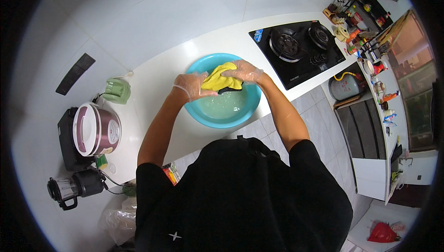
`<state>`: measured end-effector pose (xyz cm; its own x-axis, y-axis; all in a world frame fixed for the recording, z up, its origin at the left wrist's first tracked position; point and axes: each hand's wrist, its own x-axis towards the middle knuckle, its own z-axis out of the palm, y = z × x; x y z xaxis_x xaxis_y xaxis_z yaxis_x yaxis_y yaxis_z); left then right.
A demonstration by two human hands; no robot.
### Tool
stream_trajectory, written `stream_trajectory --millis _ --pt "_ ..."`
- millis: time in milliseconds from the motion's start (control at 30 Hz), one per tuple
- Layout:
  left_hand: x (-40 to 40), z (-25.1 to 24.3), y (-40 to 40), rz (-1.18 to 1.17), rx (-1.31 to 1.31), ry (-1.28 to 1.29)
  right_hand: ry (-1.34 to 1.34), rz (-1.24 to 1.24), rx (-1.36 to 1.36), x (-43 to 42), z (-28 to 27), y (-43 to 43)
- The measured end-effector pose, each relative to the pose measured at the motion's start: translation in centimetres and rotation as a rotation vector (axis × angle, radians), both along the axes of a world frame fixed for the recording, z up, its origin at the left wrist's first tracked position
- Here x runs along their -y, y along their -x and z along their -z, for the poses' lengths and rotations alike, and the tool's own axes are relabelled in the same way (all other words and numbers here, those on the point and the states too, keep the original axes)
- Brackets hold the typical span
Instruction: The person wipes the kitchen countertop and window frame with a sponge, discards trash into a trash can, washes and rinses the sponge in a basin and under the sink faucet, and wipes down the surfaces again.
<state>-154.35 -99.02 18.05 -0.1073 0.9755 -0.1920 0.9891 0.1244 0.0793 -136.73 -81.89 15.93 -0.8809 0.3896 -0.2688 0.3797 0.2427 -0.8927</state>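
Observation:
A yellow cloth (222, 77) with a dark underside is stretched between my two hands over a turquoise plastic basin (223, 123). Cloudy, slightly foamy water (222, 106) fills the lower part of the basin. My left hand (191, 85), in a clear disposable glove, grips the cloth's left end, its thumb pointing right along the lower edge. On the other end, my right hand (244, 71), gloved the same way, pinches the cloth near the basin's far right rim. The fingers behind the cloth are hidden.
The basin stands on a white countertop (163, 78). A black gas hob (301, 51) lies to its right. At the left are a green appliance (117, 91), a rice cooker (97, 129) and a blender (76, 188). Bottles and a gas cylinder (344, 88) stand farther right.

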Motion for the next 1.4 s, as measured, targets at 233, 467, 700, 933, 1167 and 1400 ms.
stream_trajectory --millis 233,467,700,933,1167,1400 --pt "-1.4 6.3 1.2 -0.144 0.282 -0.053 0.136 -0.014 -0.148 1.8 -4.1 1.7" --pt "-2.2 6.5 -1.1 0.012 1.171 -0.323 0.324 0.144 -0.335 3.2 -5.1 2.9" --pt "-4.7 8.1 -1.1 -0.504 1.343 -0.453 0.607 0.351 -0.556 3.4 -5.1 2.6" --pt "-4.6 5.7 -2.2 -0.766 2.62 -0.347 0.374 0.553 -0.269 4.5 2.0 1.2" --pt "-5.1 8.3 -5.5 -0.641 2.308 -0.42 -0.683 0.572 -0.21 8.5 3.0 1.0" --pt "-5.8 8.7 -4.4 -0.859 2.29 -0.278 -0.684 0.39 -0.375 7.8 2.2 -1.9"
